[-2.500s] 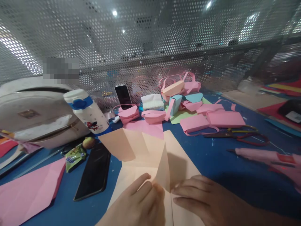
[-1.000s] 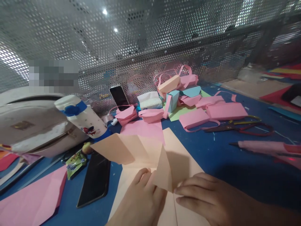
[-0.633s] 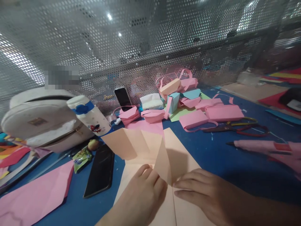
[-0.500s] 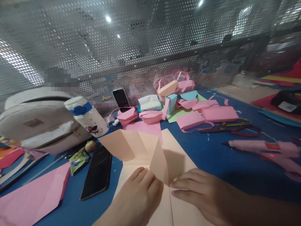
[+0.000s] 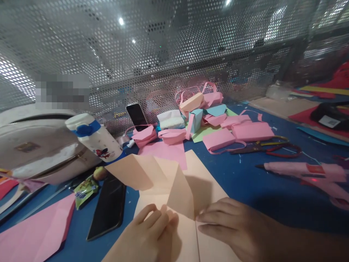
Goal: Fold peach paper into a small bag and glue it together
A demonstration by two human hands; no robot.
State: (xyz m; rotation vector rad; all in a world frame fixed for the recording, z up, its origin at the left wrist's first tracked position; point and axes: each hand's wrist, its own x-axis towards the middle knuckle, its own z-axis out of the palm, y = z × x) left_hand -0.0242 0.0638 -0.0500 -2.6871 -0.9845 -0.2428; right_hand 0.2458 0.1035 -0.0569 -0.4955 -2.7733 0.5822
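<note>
A sheet of creased peach paper [image 5: 152, 174] lies before me, its far part folded up into standing panels. A triangular flap [image 5: 182, 193] rises near its middle, and a long crease runs down towards me. Bent fingers of my left hand [image 5: 152, 227] close together at the foot of this flap, on the paper; their tips are partly hidden. Right of the crease, my right hand [image 5: 231, 225] lies on the paper with its fingers stretched out and pressing down beside the fold.
To the left are a black phone [image 5: 107, 207], a snack packet [image 5: 85, 191], folded pink paper [image 5: 35, 229], a bottle [image 5: 95, 138] and a pale backpack [image 5: 46, 145]. Small paper bags [image 5: 219, 140] stand behind. Scissors [image 5: 283, 149] and a pink glue gun [image 5: 297, 169] lie right.
My left hand has shifted down and left, its fingers more curled. The standing panels lean slightly differently. My right hand stays nearly in place; the view has turned slightly.
</note>
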